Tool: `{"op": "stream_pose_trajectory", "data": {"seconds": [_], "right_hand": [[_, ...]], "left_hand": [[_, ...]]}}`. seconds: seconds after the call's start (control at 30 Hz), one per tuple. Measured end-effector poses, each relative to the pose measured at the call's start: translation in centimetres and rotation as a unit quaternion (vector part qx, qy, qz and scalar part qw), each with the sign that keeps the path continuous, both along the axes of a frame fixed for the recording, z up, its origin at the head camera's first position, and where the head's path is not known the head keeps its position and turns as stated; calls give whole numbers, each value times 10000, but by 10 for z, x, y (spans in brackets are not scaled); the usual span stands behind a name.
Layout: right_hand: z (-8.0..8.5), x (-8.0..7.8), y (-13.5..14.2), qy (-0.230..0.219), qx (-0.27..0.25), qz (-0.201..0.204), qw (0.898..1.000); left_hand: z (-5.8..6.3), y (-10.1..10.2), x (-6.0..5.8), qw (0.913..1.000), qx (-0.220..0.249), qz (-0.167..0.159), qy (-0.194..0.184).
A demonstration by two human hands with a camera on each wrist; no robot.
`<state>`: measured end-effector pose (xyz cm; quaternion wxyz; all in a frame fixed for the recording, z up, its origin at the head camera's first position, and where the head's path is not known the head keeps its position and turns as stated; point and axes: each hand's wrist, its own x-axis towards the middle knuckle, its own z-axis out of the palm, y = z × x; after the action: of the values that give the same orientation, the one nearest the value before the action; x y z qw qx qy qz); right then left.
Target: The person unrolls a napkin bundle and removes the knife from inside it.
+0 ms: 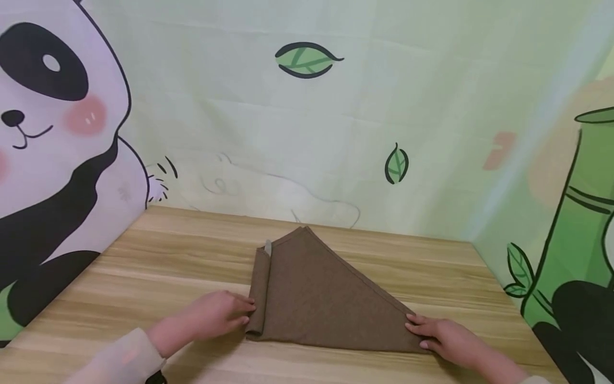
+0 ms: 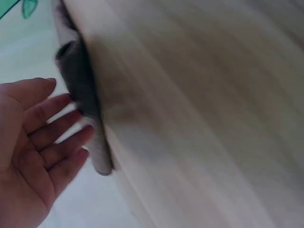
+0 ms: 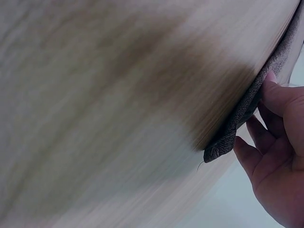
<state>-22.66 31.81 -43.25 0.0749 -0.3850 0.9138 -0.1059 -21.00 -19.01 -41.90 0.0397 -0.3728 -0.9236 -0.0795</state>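
Observation:
A brown cloth (image 1: 331,298) lies folded on the table, its left end turned into a narrow roll (image 1: 259,290). Out of the top of that roll pokes a grey rounded tip (image 1: 268,246); the rest of the object is hidden inside. My left hand (image 1: 218,314) is at the roll's left side, fingertips against it, loosely bent in the left wrist view, where the roll (image 2: 80,80) also shows. At the cloth's right corner, my right hand (image 1: 448,338) touches the edge with fingertips and thumb. The right wrist view shows this hand (image 3: 280,152) beside the corner (image 3: 221,148).
The wooden table (image 1: 192,250) carries the cloth. Behind it hangs a pale green backdrop (image 1: 230,106) with a printed panda (image 1: 105,48) at left and green bamboo (image 1: 571,240) at right. A dark band (image 1: 155,377) is partly visible by the left sleeve (image 1: 124,357).

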Motion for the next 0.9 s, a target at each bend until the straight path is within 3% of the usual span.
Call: {"op": "stream_pose_trajectory", "data": {"seconds": [0.2,0.37,0.53,0.73,0.9], "right_hand": [[0,1,0,127,8,-6,9999],[1,1,0,128,6,-59,9999],[0,1,-1,129,9,-94,9999],[-2,1,-1,90,-8,-100,9999],[-2,0,0,113,-34,-83,9999]], "left_hand": [[8,18,0,9997,65,114,217],[11,33,-3,9989,-114,-132,428],[6,47,-8,9981,-454,-316,278],[0,48,-8,9971,-735,-145,131],[-4,41,-6,9965,-791,-65,270]]}}
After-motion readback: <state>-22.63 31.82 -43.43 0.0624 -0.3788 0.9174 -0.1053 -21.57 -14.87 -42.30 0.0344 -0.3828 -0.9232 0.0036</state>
